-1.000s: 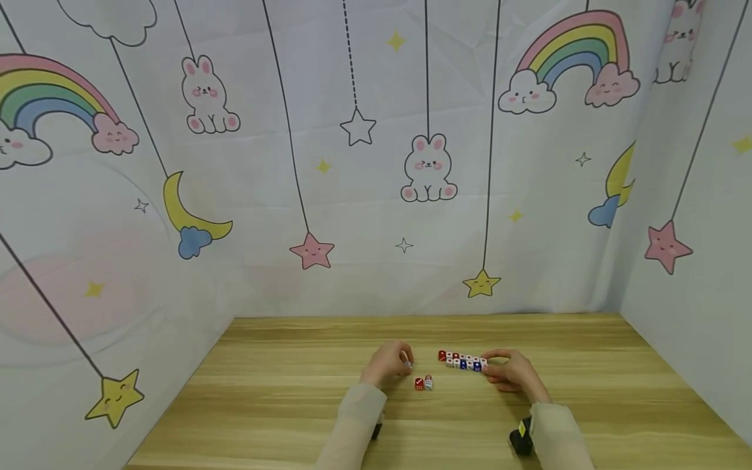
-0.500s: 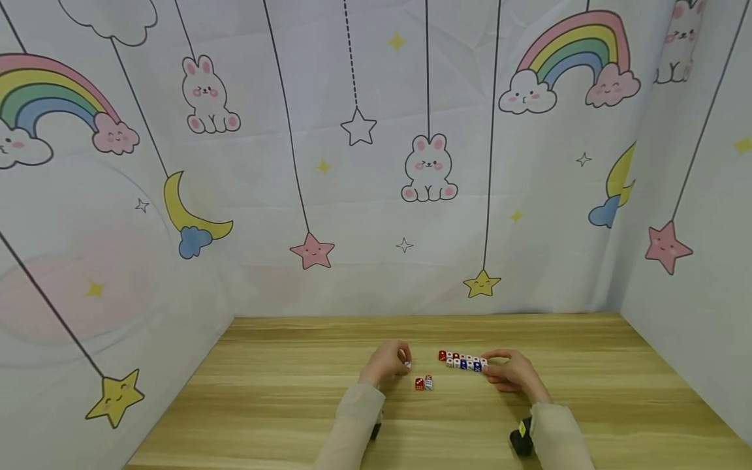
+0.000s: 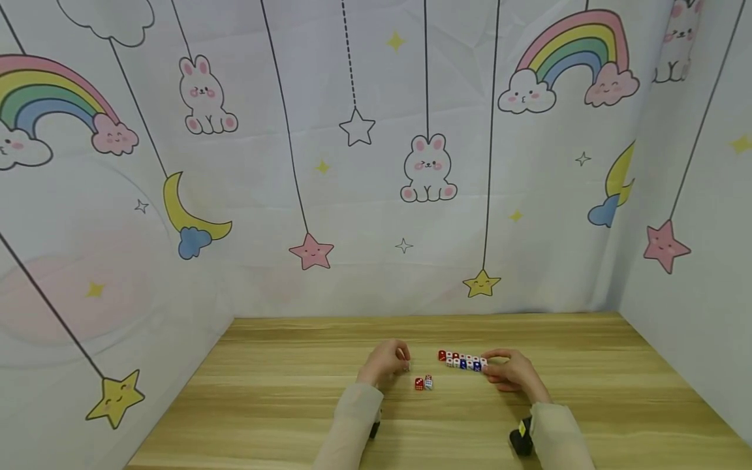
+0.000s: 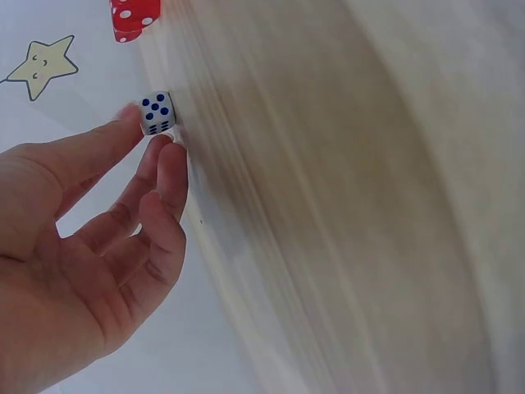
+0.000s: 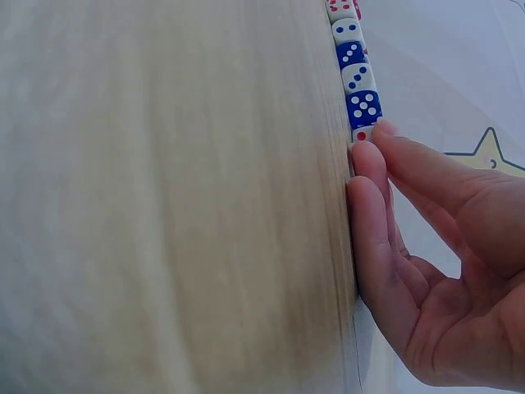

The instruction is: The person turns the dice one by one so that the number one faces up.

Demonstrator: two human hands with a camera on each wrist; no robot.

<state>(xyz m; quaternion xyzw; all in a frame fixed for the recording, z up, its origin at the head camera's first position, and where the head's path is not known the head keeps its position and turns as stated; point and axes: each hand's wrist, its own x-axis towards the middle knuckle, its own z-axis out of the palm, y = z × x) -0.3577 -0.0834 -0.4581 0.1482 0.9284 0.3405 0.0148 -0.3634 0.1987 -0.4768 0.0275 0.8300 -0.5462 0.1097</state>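
Between thumb and fingertips, my left hand (image 3: 384,361) pinches a white die (image 4: 157,112) with blue pips, in the left wrist view just beside the wooden surface. To its right, two adjoining rows of red, white and blue dice (image 3: 463,363) lie on the table. At their right end my right hand (image 3: 512,371) holds the last white die (image 5: 362,135), whose red pip shows in the right wrist view; thumb and forefinger partly cover it. Nearer the front, a red die (image 3: 419,384) sits beside a white die (image 3: 428,384).
The wood-grain table (image 3: 282,391) meets a printed cloth backdrop (image 3: 364,287) at the back and both sides. Black wrist cameras, one of them the right one (image 3: 521,437), sit at the sleeves. A red die (image 4: 134,16) appears at the left wrist view's top edge.
My left hand has shifted very slightly left, and its die shows less in the head view. The right hand and the rows of dice have stayed put.
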